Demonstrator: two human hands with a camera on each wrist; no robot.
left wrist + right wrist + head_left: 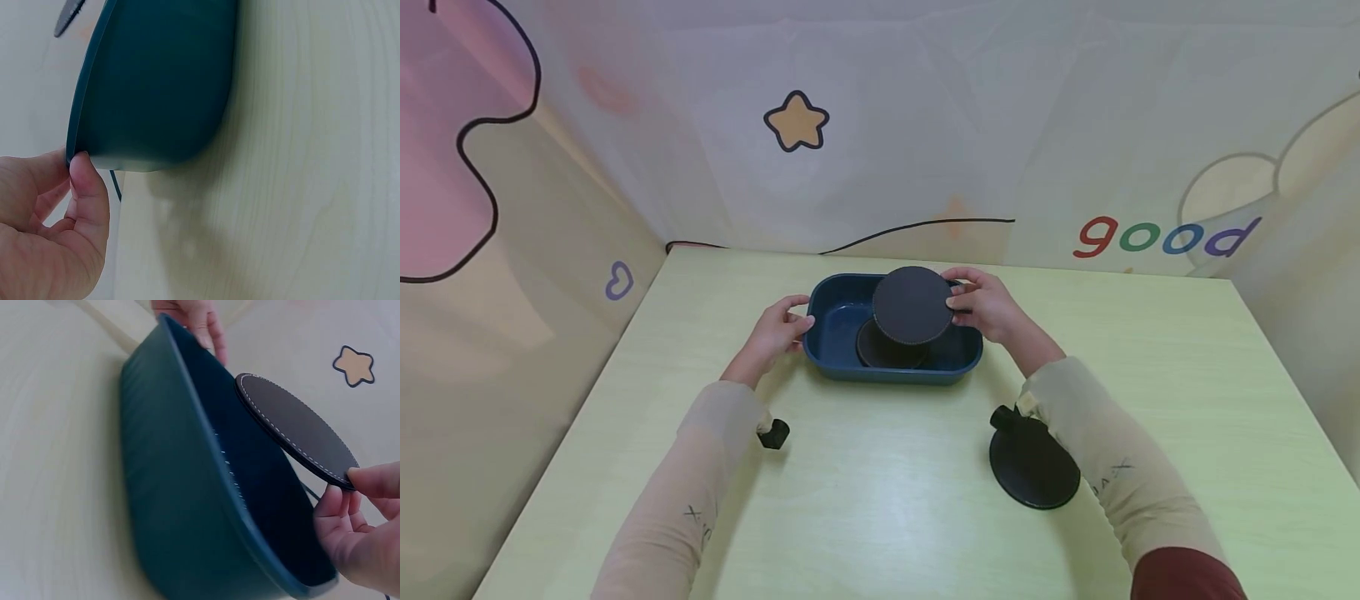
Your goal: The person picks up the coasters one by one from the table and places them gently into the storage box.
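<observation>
A dark blue-green plastic bin (842, 362) sits near the back of the table. My left hand (775, 329) pinches the rim at its left end, thumb outside the wall in the left wrist view (59, 231). Above the bin's right half, my right hand (988, 308) holds a round black coaster (912, 305) by its edge, between thumb and fingers. White stitching runs around that coaster (300, 428) in the right wrist view, where it tilts over the opening. Inside the bin lies another dark round coaster (880, 348), partly hidden beneath the held one.
On the pale wooden table (880, 500), another black coaster (1037, 475) lies beside my right forearm, partly covered by the sleeve and the wrist camera (1003, 418). Behind the table's back edge hangs a printed backdrop (917, 125).
</observation>
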